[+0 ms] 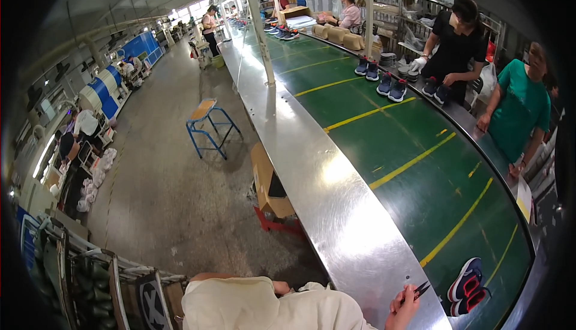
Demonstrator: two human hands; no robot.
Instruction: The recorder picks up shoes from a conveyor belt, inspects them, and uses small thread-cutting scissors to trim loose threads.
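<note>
At the metal edge of the line, my right hand (404, 309) is closed round a pair of small dark thread snips (421, 291). Their pointed blades angle up and to the right. Just right of that hand, a pair of navy shoes with red linings and white soles (467, 288) lies on the green conveyor belt (414, 210). The hand and the shoes are apart. Only a patch of my left hand (280, 287) shows between folds of my pale clothing, below the edge of the steel ledge. Its fingers are hidden.
A steel ledge (324, 168) borders the belt. Farther up stand more navy shoes (392, 87). Across the belt are a person in black (459, 42) and one in green (519, 105). Left of the ledge are a blue-legged stool (210, 123), a cardboard box (264, 180) and a rack (114, 282).
</note>
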